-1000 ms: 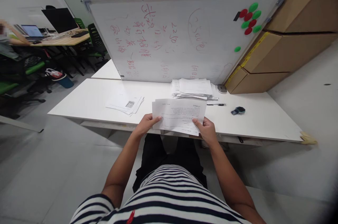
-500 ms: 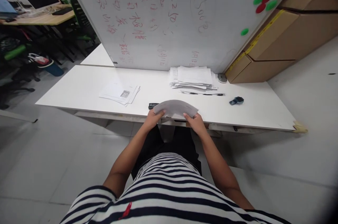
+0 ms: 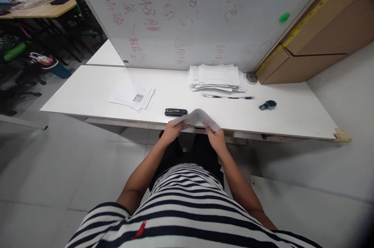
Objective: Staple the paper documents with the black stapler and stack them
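Note:
A few sheets of paper (image 3: 198,116), bent upward in the middle, span my two hands above the front edge of the white desk. My left hand (image 3: 172,131) pinches the left end, thumb on top. The right end is gripped by my right hand (image 3: 215,138) in the same way. Just beyond my left hand a black stapler (image 3: 175,112) lies on the desk. Whether the sheets touch the desk edge I cannot tell.
On the white desk (image 3: 93,96) lie loose printed sheets (image 3: 133,98) at left, a thick paper stack (image 3: 217,76) at the back, a pen (image 3: 228,97) and a dark blue object (image 3: 268,104) at right. A whiteboard (image 3: 201,30) and cardboard boxes (image 3: 318,65) stand behind.
The sheets went from a broad curve to a sharper bend in the middle. The stapler shows more fully now. The view has shifted slightly.

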Tool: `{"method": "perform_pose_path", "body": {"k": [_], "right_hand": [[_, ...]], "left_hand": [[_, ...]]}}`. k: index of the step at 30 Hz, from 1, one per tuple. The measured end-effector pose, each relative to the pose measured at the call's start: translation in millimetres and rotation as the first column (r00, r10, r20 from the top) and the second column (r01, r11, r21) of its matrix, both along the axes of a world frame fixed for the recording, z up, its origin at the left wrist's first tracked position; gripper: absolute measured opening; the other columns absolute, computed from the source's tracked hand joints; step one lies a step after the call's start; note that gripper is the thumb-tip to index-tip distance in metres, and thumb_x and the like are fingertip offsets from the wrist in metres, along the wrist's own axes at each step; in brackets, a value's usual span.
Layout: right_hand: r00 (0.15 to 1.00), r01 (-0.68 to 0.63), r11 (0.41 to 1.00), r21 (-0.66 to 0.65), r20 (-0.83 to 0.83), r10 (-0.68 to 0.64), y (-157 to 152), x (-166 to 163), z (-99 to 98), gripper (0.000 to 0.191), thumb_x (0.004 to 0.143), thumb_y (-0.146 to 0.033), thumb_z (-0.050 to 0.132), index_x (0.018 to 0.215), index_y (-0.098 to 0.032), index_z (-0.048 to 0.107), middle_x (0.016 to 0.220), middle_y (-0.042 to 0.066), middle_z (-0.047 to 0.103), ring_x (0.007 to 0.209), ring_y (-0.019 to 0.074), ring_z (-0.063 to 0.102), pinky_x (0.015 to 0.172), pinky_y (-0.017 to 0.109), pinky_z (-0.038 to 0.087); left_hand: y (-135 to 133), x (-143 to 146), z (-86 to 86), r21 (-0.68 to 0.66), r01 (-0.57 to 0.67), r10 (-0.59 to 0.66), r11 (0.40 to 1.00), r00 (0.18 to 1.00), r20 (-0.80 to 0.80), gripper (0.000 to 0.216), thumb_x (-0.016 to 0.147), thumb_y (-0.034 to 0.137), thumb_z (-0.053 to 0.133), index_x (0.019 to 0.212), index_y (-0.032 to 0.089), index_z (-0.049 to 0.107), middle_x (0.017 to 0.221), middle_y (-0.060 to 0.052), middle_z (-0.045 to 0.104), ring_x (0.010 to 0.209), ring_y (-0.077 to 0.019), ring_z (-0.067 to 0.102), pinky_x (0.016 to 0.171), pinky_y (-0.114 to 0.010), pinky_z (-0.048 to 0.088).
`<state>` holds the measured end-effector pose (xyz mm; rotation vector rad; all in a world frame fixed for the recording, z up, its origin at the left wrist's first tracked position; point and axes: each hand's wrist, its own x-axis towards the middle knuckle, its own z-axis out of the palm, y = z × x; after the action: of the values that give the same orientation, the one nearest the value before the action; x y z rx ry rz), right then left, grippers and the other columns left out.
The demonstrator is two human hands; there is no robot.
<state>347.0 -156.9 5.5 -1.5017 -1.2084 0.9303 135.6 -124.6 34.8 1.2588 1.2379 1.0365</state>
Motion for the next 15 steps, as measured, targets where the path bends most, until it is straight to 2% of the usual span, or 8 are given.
{"method": "perform_pose_path", "body": {"k": [6, 11, 15], "right_hand": [[1.0, 0.004, 1.0, -0.016, 0.02, -0.004, -5.4, 9.8, -13.3, 0.042, 0.081, -0.051, 0.06, 0.106, -0.018, 0.071, 0.104, 0.008, 0.072, 0.107, 0.0284, 0.062, 0.098, 0.041, 0.045], [0.999, 0.008, 0.997, -0.075, 0.037, -0.005, -15.7, 16.5, -6.7, 0.044, 0.081, -0.051, 0.06, 0.105, -0.017, 0.071, 0.101, 0.007, 0.073, 0.105, 0.0296, 0.063, 0.097, 0.043, 0.046], [0.999, 0.046, 0.994, -0.101, -0.023, -0.048, -23.6, 26.5, 3.9, 0.045, 0.077, -0.052, 0.066, 0.106, -0.018, 0.071, 0.108, 0.008, 0.072, 0.105, 0.0308, 0.064, 0.096, 0.045, 0.048]], "left_hand": [[3.3, -2.1, -1.9, 0.091, 0.077, -0.066, 0.993, 0.991, -0.112, 0.027, 0.081, 0.042, 0.064, 0.095, 0.02, 0.073, 0.091, -0.003, 0.07, 0.087, -0.0217, 0.062, 0.084, -0.035, 0.048], [3.7, -1.8, 3.7, 0.125, 0.118, -0.101, 0.985, 0.986, -0.135, 0.028, 0.083, 0.042, 0.061, 0.097, 0.02, 0.072, 0.099, -0.005, 0.071, 0.094, -0.0229, 0.063, 0.089, -0.036, 0.047], [8.6, -9.6, 10.1, 0.144, 0.102, -0.078, 0.984, 0.983, -0.164, 0.04, 0.087, 0.044, 0.056, 0.119, 0.021, 0.062, 0.115, -0.008, 0.067, 0.103, -0.0246, 0.062, 0.088, -0.037, 0.048]]}}
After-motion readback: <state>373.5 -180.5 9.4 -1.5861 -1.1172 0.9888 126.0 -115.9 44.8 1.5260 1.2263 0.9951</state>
